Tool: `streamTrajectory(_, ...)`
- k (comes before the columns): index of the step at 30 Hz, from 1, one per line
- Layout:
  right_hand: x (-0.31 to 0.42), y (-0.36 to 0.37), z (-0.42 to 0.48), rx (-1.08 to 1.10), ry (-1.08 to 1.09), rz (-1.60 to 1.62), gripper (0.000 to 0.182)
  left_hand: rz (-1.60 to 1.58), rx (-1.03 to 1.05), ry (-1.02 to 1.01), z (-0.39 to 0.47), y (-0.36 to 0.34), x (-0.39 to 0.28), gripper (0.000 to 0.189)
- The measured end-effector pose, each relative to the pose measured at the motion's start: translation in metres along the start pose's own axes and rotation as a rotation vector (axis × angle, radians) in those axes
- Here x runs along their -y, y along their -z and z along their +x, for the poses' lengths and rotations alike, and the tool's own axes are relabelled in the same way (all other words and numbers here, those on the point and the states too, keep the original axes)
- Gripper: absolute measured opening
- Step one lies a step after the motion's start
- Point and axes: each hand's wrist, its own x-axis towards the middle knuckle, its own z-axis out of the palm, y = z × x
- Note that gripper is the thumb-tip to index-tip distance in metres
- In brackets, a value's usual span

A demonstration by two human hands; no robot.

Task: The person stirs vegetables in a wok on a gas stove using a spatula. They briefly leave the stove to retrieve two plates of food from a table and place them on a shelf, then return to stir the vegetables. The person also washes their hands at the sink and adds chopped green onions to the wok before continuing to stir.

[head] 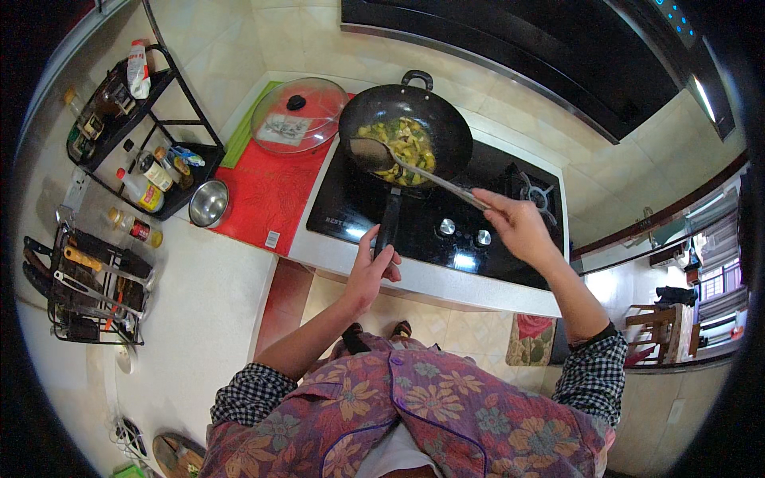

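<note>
A black wok (445, 134) sits over the left side of a black glass gas hob (334, 206). Chopped yellow-green vegetables (412, 140) lie in its bowl. My left hand (370, 266) holds the end of the wok's long black handle (391, 215), with the thumb across it. In my right hand (517, 224) is the shaft of a metal wok spatula (439, 179). Its broad blade rests low over the wok's left inner wall, beside the vegetables. What lies under the blade is hidden.
Left of the hob, a glass lid (320, 122) and a steel bowl (209, 203) rest near a red mat (263, 203). Bottles fill a black rack (179, 122). Utensils hang at a wire holder (98, 287). A range hood (508, 54) overhangs the back; a bare burner (535, 191) is at right.
</note>
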Motion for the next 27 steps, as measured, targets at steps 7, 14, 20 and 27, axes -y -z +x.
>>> streamTrajectory(7,-0.021,-0.028,0.013,-0.042,-0.005,-0.522,0.035,0.019,0.009,0.025,0.001,-0.001,-0.004,0.049)
streamTrajectory(14,-0.037,-0.024,0.051,-0.231,-0.034,-0.588,0.043,0.426,-0.189,-0.277,-0.001,0.008,0.008,0.058)
streamTrajectory(20,-0.086,-0.078,0.063,-0.256,-0.042,-0.610,0.042,0.868,-0.215,-0.867,-0.015,-0.027,-0.018,0.059)
streamTrajectory(27,-0.122,-0.017,0.015,-0.317,0.159,-0.313,0.035,0.880,-0.005,-0.914,-0.001,-0.117,0.019,0.052)
